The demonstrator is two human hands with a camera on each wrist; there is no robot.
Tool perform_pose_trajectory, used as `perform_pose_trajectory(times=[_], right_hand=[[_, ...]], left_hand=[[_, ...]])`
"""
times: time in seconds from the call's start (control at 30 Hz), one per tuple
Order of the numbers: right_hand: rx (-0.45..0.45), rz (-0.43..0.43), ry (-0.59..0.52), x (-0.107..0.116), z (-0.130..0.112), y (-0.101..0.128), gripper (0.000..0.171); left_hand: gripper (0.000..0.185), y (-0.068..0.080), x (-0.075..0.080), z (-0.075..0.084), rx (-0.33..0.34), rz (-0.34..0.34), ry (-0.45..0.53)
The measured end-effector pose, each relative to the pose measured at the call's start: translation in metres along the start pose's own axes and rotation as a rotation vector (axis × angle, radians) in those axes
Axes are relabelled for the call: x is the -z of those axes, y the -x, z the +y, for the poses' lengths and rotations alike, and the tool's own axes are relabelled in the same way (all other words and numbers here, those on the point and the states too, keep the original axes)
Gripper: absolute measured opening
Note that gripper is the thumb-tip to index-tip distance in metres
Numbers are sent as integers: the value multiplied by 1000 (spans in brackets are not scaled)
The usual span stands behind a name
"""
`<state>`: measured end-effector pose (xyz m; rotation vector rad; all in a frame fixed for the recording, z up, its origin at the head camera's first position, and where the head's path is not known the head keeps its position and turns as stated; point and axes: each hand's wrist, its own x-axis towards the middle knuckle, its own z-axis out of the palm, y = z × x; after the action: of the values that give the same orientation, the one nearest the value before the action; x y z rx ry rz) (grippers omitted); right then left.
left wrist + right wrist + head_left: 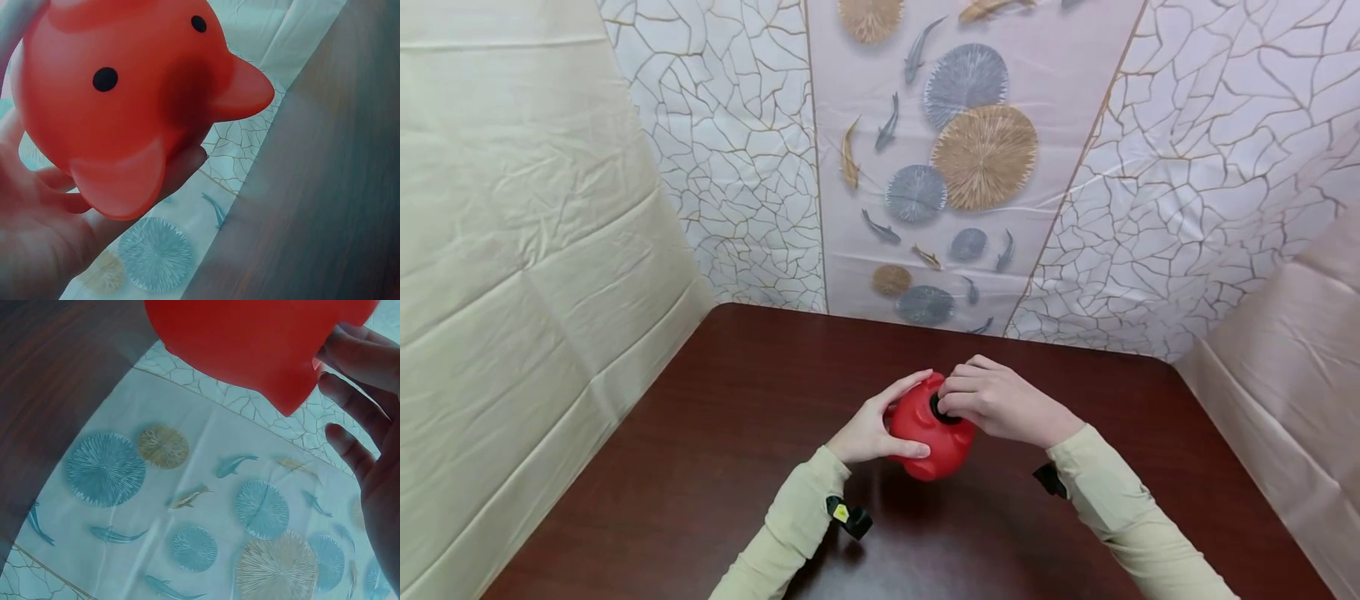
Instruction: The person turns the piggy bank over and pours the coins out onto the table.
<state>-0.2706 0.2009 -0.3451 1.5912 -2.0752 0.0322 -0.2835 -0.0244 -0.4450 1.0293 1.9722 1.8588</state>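
A glossy red piggy bank (912, 427) is held up off the dark table, tilted so that its underside with short stubby feet faces up and right. My left hand (863, 430) grips it from the left, thumb along the near side and fingers round the far side. Two black dot eyes and two pointed ears show on the piggy bank (144, 106) in the left wrist view. At the round black stopper (936, 407) in its underside, my right hand (1000, 404) pinches with curled fingers; those fingertips partly cover the stopper.
The dark reddish-brown table (715, 433) spreads beneath both hands. Behind it hangs a cloth backdrop (925, 150) with fish and round leaf patterns, and pale cloth walls stand at both sides. A black wrist strap (850, 517) with a camera sits on the left sleeve.
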Motion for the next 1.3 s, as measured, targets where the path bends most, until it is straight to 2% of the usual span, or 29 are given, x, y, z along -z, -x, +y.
perform_pose_trajectory(times=[0.47, 0.7, 0.83, 1.03, 1.3], right_hand=[[-40, 3, 54, -1, -1, 9, 34], [-163, 62, 50, 7, 3, 17, 32], [-233, 95, 23, 6, 4, 26, 23], [-291, 157, 21, 3, 8, 40, 8], [-377, 210, -6, -9, 7, 66, 10]], left_hand=[[82, -1, -4, -6, 2, -10, 34], [81, -3, -4, -8, 7, -2, 32], [81, -2, -2, -9, 14, 25, 27], [81, 0, 2, -9, 20, 78, 30], [82, -2, 2, -9, -9, 184, 50]])
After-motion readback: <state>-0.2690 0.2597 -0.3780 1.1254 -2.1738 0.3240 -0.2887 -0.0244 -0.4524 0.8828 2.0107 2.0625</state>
